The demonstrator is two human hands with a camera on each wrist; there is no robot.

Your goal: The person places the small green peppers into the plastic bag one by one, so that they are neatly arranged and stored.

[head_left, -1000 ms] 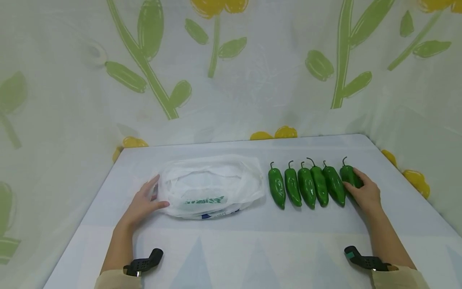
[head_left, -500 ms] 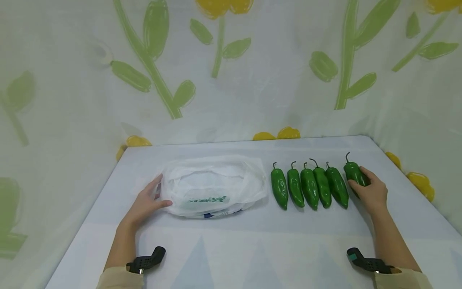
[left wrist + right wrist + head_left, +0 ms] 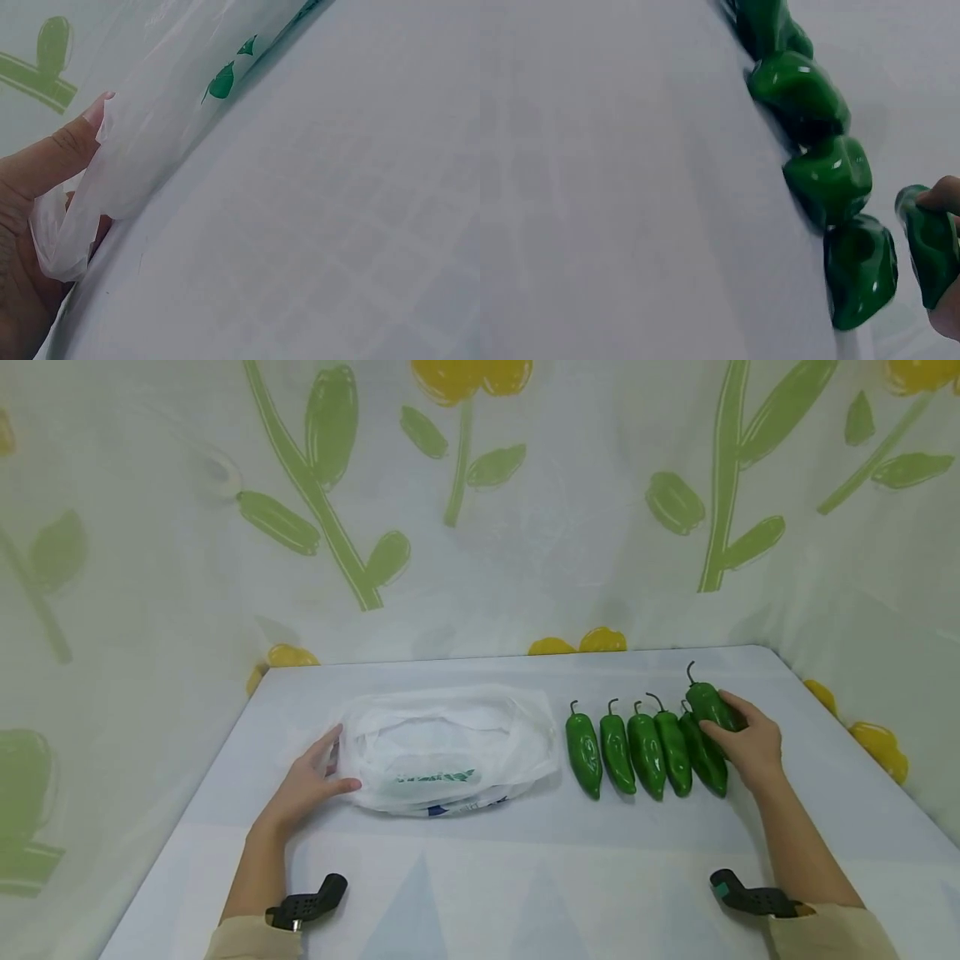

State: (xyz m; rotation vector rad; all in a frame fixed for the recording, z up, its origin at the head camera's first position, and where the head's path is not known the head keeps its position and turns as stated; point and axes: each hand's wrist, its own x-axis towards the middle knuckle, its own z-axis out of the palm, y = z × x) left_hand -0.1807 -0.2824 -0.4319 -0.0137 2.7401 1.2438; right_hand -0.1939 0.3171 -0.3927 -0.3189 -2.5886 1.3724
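Note:
A glossy green chili pepper (image 3: 708, 702) is pinched between the thumb and fingers of my right hand (image 3: 752, 747). It overlaps the rightmost pepper (image 3: 705, 760) of a row in the head view; the right wrist view shows the held pepper (image 3: 930, 251) apart from that row. My left hand (image 3: 309, 783) lies at the left end of a crumpled white plastic bag (image 3: 438, 747). Its thumb and fingers are spread around that end. In the left wrist view, the thumb (image 3: 64, 154) touches the bag (image 3: 150, 135), while film partly covers the other fingers.
Several green peppers, among them the leftmost one (image 3: 583, 756), lie side by side with stems toward the back. They sit to the right of the bag on a white table (image 3: 487, 893). Behind the table hangs a flower-print curtain (image 3: 562, 552).
My right hand has lifted the end pepper off the table and carried it left, over the rightmost one in the row. The left hand stays at the bag.

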